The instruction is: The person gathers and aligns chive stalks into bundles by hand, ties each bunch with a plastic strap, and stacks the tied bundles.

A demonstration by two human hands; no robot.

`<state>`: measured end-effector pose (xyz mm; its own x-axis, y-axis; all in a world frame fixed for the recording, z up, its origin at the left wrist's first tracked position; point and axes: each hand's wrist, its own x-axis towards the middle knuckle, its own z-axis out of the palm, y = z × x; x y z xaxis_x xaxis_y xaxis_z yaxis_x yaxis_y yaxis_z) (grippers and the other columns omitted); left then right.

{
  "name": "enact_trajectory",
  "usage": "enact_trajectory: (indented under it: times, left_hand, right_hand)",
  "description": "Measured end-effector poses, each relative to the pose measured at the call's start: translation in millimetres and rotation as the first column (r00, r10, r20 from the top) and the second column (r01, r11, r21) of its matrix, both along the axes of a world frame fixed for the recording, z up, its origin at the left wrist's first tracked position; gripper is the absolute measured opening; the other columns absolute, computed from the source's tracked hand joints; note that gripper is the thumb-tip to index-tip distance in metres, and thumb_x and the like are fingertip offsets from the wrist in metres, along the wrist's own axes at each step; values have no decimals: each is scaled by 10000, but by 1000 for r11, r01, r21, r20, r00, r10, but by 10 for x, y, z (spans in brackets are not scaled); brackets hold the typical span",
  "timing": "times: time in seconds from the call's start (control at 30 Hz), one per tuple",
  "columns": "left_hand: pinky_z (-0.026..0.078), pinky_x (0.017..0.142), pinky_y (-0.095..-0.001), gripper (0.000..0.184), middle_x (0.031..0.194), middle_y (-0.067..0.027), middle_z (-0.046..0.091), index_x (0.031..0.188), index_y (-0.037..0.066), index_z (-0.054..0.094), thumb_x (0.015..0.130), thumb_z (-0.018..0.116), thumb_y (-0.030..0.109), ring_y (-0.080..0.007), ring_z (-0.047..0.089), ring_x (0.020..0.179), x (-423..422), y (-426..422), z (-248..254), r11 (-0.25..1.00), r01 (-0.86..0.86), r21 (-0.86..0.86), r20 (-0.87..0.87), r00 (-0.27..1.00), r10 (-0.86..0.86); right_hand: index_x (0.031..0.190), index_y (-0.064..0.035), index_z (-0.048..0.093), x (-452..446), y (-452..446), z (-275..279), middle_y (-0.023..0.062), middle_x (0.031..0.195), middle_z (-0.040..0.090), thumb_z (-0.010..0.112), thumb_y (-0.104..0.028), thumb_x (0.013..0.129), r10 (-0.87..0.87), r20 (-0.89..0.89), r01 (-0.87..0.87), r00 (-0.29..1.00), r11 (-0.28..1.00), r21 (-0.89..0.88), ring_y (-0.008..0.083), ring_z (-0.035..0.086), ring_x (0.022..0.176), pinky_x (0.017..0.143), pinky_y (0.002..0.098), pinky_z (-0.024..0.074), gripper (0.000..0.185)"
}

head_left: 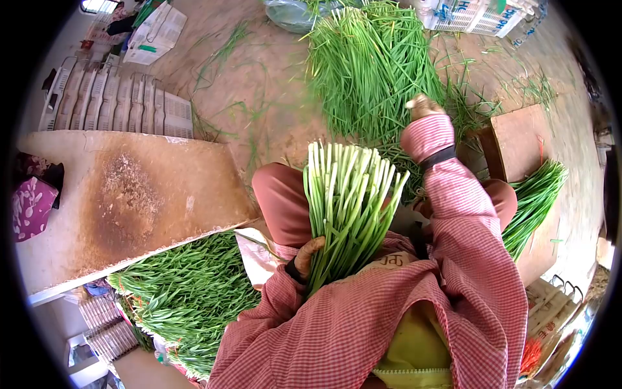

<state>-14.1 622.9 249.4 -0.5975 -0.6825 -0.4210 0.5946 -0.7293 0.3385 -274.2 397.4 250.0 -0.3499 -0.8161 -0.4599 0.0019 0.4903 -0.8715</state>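
Note:
My left hand [308, 256] is wrapped round a thick bunch of garlic chives [350, 194], held upright before my lap with the pale cut ends on top. My right hand [422, 107] is stretched forward to the near right edge of a big loose pile of green chives [369, 65] on the floor. Its fingers look curled, and whatever is in them does not show. A tied bundle of chives [534, 204] lies to the right of my knee, beside a brown board [521, 142].
At the left a stained board [136, 194] stands near white plastic crates [123, 100]. Below it lie many stacked chive bundles [188, 298]. Another white crate [473, 16] stands behind the pile, next to a clear plastic bag [288, 16]. Loose leaves [223, 52] litter the floor.

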Motion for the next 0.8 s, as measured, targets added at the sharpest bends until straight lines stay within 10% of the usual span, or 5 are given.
enact_trajectory:
  times: [0.17,0.33,0.47,0.7,0.8]
  left_hand:
    - [439,876,-328,491,1111,-120,544,1182,-10,448,804,547,287,-204,545,983,-90,8,136,987,-146,66,-59,987,150]
    - [446,871,-329,534,1118,-124,542,1196,-6,432,774,595,276,-211,553,976,-247,-54,300,984,-146,104,81,987,138]
    - [455,864,-337,532,1097,-124,556,1183,-3,444,762,615,274,-218,562,960,-288,-2,337,980,-166,108,145,978,150]
    - [469,846,-334,496,1078,-123,566,1153,5,475,757,618,268,-221,571,945,-258,10,270,958,-210,195,49,978,205]
    - [451,856,-336,568,1076,-106,556,1186,19,445,749,632,330,-215,551,967,-97,78,81,990,-125,71,28,992,124]
  right_hand:
    - [1069,-122,575,-282,398,758,141,1155,515,563,-264,822,279,-787,-591,551,795,-133,280,486,1069,963,334,341,285]
    - [1147,-143,537,-33,779,760,111,1413,199,721,-409,603,630,-644,-896,433,377,-234,298,20,1322,1073,430,81,632]
    - [1175,-144,528,98,641,740,85,1446,19,581,-655,608,761,-632,-942,-145,90,324,311,-16,1322,1062,466,62,766]
    - [1087,-169,598,-42,661,397,138,1420,157,671,-373,685,852,-505,-990,141,109,-93,314,103,1313,1052,471,107,457]
    - [1118,-186,579,-10,700,614,110,1433,124,643,-421,698,866,-494,-991,85,127,52,322,52,1317,1047,487,82,485]
